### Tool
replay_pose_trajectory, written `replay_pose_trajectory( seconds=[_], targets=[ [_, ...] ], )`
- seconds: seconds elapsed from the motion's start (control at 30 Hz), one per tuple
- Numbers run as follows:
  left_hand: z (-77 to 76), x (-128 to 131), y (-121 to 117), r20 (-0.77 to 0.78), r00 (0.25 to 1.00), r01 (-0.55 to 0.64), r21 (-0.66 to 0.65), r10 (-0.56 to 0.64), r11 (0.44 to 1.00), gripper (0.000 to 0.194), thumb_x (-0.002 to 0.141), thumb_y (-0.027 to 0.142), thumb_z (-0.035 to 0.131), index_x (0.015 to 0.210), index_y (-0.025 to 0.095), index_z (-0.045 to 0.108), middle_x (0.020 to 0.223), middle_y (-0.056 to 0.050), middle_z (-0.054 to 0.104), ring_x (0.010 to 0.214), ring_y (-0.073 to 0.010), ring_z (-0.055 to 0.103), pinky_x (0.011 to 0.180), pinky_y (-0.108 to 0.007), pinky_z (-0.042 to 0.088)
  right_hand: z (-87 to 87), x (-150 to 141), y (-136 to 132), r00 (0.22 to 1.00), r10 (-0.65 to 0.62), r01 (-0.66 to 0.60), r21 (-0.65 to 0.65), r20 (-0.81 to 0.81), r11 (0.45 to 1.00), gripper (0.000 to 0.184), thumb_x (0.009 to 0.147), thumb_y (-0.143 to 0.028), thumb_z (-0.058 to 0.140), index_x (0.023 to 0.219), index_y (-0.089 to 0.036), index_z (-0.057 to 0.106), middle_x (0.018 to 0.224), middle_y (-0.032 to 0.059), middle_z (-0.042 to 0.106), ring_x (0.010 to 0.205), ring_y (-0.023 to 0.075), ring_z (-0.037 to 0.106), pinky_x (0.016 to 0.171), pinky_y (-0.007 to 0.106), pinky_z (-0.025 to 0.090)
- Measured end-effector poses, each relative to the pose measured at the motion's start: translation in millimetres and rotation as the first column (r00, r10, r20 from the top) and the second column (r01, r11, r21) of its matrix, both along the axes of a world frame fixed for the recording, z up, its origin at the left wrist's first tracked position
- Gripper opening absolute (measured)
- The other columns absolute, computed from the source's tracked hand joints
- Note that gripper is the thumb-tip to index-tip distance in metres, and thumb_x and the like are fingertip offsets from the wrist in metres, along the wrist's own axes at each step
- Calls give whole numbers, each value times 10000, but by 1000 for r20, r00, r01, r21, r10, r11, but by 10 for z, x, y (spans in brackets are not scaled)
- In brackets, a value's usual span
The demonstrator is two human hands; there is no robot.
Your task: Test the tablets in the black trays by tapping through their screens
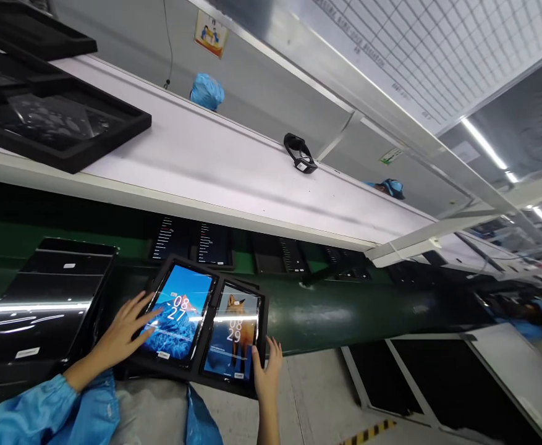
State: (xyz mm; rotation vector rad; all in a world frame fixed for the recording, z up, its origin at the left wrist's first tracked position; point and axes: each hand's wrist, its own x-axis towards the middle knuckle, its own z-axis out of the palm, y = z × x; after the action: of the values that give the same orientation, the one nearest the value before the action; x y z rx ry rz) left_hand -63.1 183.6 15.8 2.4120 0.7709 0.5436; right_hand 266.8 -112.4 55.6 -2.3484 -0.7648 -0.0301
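Observation:
Two lit tablets lie side by side in a black tray: the left tablet (182, 309) shows a blue mountain picture and 08:27, the right tablet (233, 334) a fox picture and 08:29. My left hand (120, 330) has its fingers spread over the left side of the tray and the edge of the left screen; whether the fingertips press the glass I cannot tell. With the thumb on top and fingers along the outer side, my right hand (268, 368) grips the right edge of the black tray (262, 321).
Dark glossy panels (52, 290) are piled at left. On the green conveyor belt (317, 315) lie more trays of tablets (212, 244) showing text lists. Above runs a white shelf (215, 167) with black trays (80, 148) and a black strap-like object (300, 153). Blue caps (206, 91) show behind.

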Motion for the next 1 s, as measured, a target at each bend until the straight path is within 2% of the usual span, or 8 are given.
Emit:
replay_pose_trajectory(
  seconds=[0.1, 0.17, 0.23, 0.3, 0.4, 0.67, 0.83, 1.0],
  targets=[
    [186, 114, 101, -91, 895, 440, 21, -437, 898, 340, 947, 441, 450, 1220, 436, 654, 1541, 54, 399, 1494, -255, 209, 1222, -546, 120, 178, -199, 120, 961, 250, -239, -99, 115, 966, 421, 942, -483, 464, 1199, -247, 700, 1545, 93, 401, 1491, 350, 206, 1146, 575, 313],
    [218, 295, 321, -114, 849, 517, -20, -516, 856, 331, 952, 454, 439, 1190, 447, 668, 1523, 57, 425, 1482, -255, 245, 1218, -556, 119, 264, -290, 199, 912, 396, -374, -185, 106, 909, 364, 954, -418, 485, 1244, -314, 679, 1571, 35, 366, 1493, 329, 217, 1152, 559, 326],
    [219, 514, 636, -109, 923, 369, -24, -370, 929, 364, 940, 472, 440, 1203, 389, 677, 1516, 2, 441, 1466, -296, 280, 1197, -596, 155, 311, -316, 247, 890, 445, -415, -231, 97, 880, 368, 945, -402, 518, 1281, -335, 653, 1564, 28, 378, 1484, 326, 246, 1146, 553, 347],
    [224, 691, 949, -58, 998, 34, 10, -33, 999, 462, 936, 486, 403, 1246, 270, 669, 1530, -89, 415, 1471, -356, 243, 1167, -643, 184, 327, -297, 249, 905, 412, -381, -232, 104, 895, 350, 951, -394, 509, 1248, -319, 678, 1545, 39, 411, 1479, 322, 260, 1144, 556, 351],
    [223, 750, 1190, 86, 943, -318, -39, 320, 947, 612, 948, 535, 315, 1377, 170, 553, 1531, -160, 397, 1475, -353, 229, 1166, -590, 249, 301, -293, 165, 927, 362, -334, -220, 100, 916, 338, 970, -374, 469, 1196, -310, 712, 1526, 42, 439, 1482, 313, 255, 1150, 561, 344],
    [-335, 125, 529, 37, 958, -249, -379, 283, 891, 812, 860, 647, 421, 1460, 100, 399, 1459, -188, 482, 1384, -320, 419, 1160, -511, 337, 21, -309, 109, 914, 404, -374, -329, 28, 867, 322, 957, -401, 494, 1203, -372, 700, 1569, -4, 368, 1494, 347, 207, 1150, 610, 281],
    [-520, -82, 105, 56, 950, -234, -528, 308, 816, 701, 810, 626, 481, 1302, 132, 554, 1350, -167, 594, 1292, -325, 529, 1118, -509, 401, 27, 347, 548, 999, -13, 20, -211, 31, 977, 511, 905, -396, 516, 1360, -174, 585, 1589, 151, 303, 1499, 386, 139, 1149, 636, 183],
    [-432, -236, -9, 44, 960, -214, -523, 276, 825, 539, 793, 614, 501, 1135, 225, 652, 1247, -92, 671, 1239, -322, 577, 1126, -508, 403, -58, 610, 469, 947, -190, 179, -64, -261, 982, 642, 854, -610, 447, 1080, -71, 713, 1202, 246, 660, 1178, 359, 599, 990, 478, 458]
  ],
)
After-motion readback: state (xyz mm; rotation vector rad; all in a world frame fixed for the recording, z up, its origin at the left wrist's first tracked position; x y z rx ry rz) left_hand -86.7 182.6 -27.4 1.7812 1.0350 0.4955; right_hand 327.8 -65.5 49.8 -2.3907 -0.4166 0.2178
